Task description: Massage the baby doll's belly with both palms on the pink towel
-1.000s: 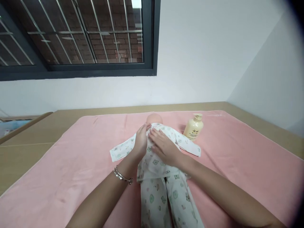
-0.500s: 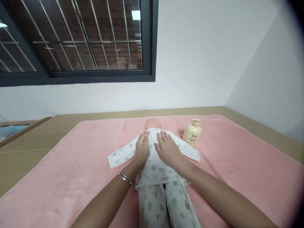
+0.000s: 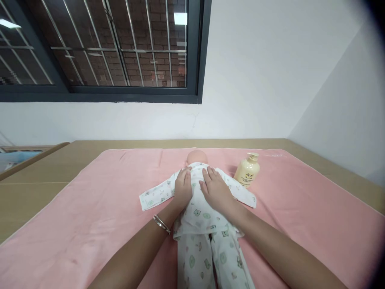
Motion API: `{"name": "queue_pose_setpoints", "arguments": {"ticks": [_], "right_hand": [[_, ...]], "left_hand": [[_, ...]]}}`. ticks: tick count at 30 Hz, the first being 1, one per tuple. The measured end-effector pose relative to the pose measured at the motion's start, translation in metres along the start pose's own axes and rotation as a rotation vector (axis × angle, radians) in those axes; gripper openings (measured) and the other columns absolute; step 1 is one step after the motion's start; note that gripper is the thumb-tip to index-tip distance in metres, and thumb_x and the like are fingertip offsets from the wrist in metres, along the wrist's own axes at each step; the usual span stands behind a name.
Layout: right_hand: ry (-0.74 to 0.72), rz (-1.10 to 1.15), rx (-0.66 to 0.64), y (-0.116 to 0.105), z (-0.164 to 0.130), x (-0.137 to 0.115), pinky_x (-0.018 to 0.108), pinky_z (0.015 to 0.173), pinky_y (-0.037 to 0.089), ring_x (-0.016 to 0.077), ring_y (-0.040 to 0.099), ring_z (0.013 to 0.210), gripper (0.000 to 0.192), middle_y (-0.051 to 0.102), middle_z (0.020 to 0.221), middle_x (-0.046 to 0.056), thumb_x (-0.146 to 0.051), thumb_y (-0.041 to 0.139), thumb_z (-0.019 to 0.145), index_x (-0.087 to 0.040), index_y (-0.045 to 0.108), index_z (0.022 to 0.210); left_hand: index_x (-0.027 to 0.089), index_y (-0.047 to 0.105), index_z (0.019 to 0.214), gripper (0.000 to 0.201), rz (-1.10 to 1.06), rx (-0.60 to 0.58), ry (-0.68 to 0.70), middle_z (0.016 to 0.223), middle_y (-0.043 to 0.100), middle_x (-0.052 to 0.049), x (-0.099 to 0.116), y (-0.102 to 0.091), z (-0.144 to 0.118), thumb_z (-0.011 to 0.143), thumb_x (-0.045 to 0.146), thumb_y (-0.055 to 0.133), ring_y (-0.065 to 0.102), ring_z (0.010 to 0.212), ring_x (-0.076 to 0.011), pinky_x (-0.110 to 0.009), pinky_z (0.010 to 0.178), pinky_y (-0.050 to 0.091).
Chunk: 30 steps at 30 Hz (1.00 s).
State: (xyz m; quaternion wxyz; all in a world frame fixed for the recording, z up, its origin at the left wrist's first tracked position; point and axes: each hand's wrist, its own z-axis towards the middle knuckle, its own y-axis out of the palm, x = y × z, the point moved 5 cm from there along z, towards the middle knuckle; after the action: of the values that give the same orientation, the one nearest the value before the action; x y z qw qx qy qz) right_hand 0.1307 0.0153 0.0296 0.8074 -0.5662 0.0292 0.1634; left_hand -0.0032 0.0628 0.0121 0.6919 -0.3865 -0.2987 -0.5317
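Looking from the left, we see our left hand (image 3: 183, 188) lying flat with fingers spread on the chest of the baby doll (image 3: 201, 208), which lies on its back in the middle of the pink towel (image 3: 90, 216). Just beside it, our right hand (image 3: 215, 189) presses flat on the doll's white shirt too. Farther right, a cream bottle (image 3: 247, 170) stands near the doll's sleeve.

Bedroom — pink sheet (image 3: 300, 208), barred window (image 3: 99, 44)
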Motion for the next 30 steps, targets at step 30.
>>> {"name": "queue_pose_setpoints", "arguments": {"ticks": [30], "right_hand": [[-0.027,-0.016,0.145,-0.009,-0.004,-0.001,0.04,0.109,0.034,0.0268,0.045,0.13,0.046,0.055,0.135,0.016,-0.03,0.032,0.097,-0.009,0.055,0.13]], "left_hand": [[0.011,0.054,0.126,0.04,0.542,-0.11,0.212,0.135,0.054,-0.017,0.029,0.012,-0.02,0.091,0.019,0.035,0.044,0.131,-0.0282,-0.052,0.111,0.033]]}}
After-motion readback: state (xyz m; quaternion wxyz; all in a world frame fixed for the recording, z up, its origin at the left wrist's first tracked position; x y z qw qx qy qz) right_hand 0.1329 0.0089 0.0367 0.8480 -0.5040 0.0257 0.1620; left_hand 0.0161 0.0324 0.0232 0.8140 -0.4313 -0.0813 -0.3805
